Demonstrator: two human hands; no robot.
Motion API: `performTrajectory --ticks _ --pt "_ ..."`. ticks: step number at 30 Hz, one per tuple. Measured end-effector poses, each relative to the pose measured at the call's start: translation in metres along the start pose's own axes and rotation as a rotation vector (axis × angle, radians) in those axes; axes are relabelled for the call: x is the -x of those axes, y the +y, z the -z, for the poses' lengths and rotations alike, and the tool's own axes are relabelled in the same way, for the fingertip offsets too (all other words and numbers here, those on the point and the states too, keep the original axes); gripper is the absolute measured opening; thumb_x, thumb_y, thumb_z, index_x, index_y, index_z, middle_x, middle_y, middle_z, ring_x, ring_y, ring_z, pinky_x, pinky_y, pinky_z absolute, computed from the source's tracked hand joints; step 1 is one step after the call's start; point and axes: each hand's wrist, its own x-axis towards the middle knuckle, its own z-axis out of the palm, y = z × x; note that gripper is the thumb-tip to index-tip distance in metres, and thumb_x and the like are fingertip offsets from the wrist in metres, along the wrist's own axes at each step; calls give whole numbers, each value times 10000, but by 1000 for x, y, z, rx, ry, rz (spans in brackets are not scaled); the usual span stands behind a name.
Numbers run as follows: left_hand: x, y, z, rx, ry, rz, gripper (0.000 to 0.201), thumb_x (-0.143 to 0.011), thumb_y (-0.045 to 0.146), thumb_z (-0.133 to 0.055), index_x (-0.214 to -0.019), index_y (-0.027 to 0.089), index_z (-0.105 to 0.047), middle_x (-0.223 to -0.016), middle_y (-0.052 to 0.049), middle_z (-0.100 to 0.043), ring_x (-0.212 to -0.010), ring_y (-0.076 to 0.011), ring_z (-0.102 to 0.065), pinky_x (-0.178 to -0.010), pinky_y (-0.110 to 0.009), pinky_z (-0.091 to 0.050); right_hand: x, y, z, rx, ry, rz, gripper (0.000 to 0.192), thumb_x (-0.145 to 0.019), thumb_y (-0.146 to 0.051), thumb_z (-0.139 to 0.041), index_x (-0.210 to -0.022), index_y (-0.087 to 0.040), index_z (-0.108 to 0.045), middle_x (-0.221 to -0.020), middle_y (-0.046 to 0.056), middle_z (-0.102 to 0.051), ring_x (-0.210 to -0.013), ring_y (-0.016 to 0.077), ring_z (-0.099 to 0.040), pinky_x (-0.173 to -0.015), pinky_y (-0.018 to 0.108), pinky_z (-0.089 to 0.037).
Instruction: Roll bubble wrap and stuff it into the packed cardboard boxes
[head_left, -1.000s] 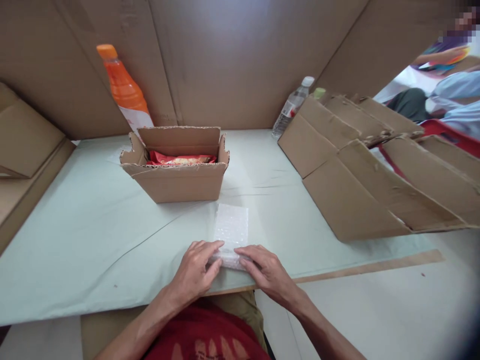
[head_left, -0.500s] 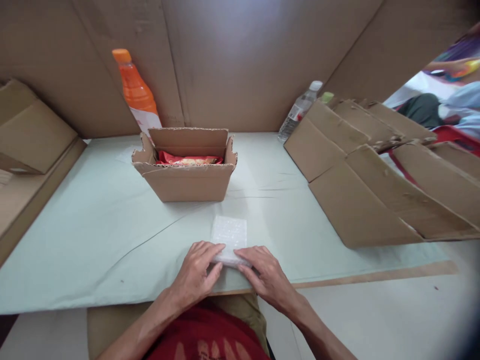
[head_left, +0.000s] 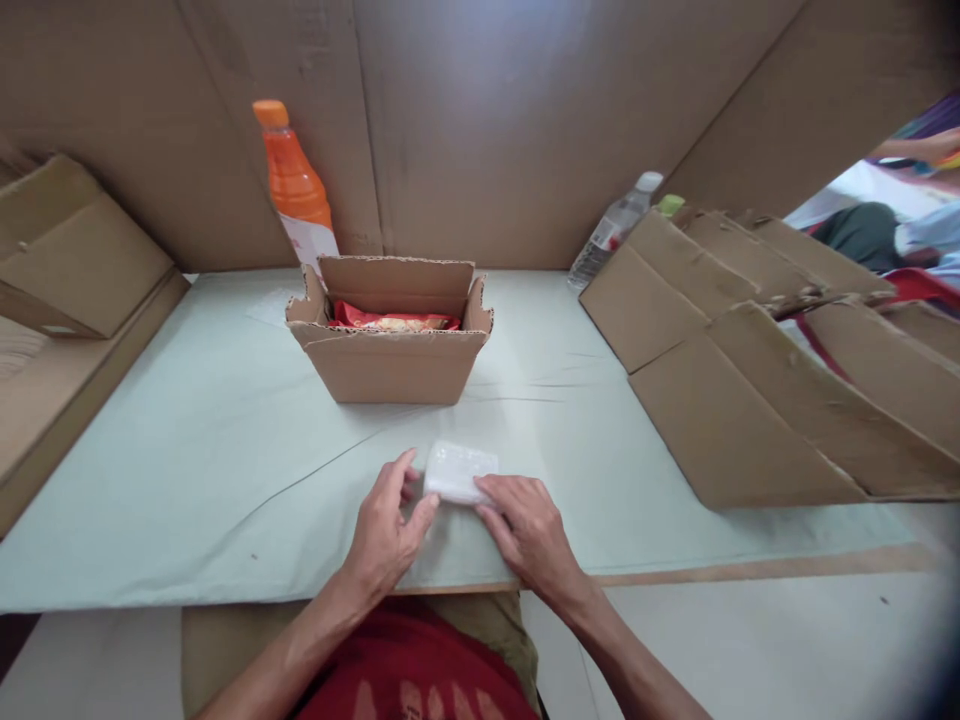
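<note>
A small white bubble-wrap bundle (head_left: 459, 471) lies rolled up on the pale green table cover (head_left: 187, 440). My left hand (head_left: 386, 530) holds its left end with thumb and fingers. My right hand (head_left: 525, 530) presses on its right near side. Beyond the bundle stands an open cardboard box (head_left: 390, 350) with a red snack packet (head_left: 394, 320) inside.
An orange bottle (head_left: 295, 190) stands behind the box against the cardboard wall. A clear water bottle (head_left: 615, 228) stands at the back right, beside flattened cardboard pieces (head_left: 750, 390). More cardboard (head_left: 67, 260) is stacked at the left. Another person sits far right.
The flat bubble-wrap sheet has been rolled away from me into a short thick bundle. Both hands moved forward with it. The view shifted slightly left.
</note>
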Motion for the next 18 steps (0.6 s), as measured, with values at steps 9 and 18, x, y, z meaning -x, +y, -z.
performTrajectory --ticks 9,18 --pt "11 5 1 546 -98 260 729 -853 284 -569 -1511 150 -285 -983 -61 -671 -854 -177 -667 -799 -315 -565 -10 -16 -5 -502 -116 -236 375 -893 -348 -655 -1247 -224 -660 -1327 131 -643 -1200 280 -624 -981 419 -545" --pt "-31 32 51 -231 163 -536 584 -891 209 -622 -1444 240 -435 -1333 -137 -602 -1244 -281 -576 -1051 -468 -487 -30 -8 27 -585 -240 -302 184 -913 -360 -612 -949 -205 -705 -895 43 -718 -819 207 -677 -750 288 -564"
